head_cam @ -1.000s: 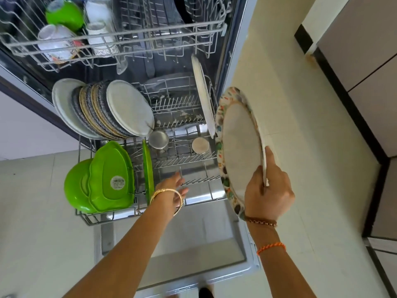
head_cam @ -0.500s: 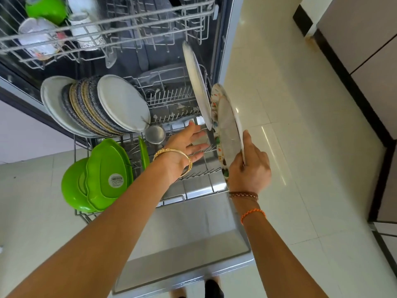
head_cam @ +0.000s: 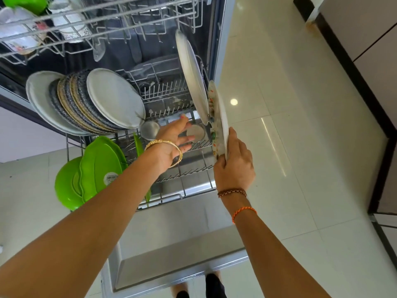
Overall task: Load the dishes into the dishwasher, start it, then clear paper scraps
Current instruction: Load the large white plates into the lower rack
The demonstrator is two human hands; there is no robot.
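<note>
head view looks down past both arms into an open dishwasher. the right hand grips the lower rim of a patterned plate, thumb on the outer side and fingers curled round behind, holding it on edge at the right side of the lower rack. the plate has a pale centre and a border of small coloured spots, and it stands nearly upright, just beside a plain white plate already set on edge in the rack; whether the 2 touch cannot be told. the left hand reaches over the rack with fingers spread and straight, holding nothing, above the wire tines and close to a small steel bowl. a second steel bowl sits just left of it. a gold bangle circles the left wrist; a brown bead bracelet and an orange thread circle the right.

further left, a row of grey and speckled plates leans in the rack, and below them green plates stand on edge at the front left corner. 1 thin green plate stands apart between those and the left arm. the upper rack carries white cups and a green bowl. the dishwasher door lies open flat under the arms. pale glossy floor tiles lie to the right, with dark-edged cabinets beyond.
</note>
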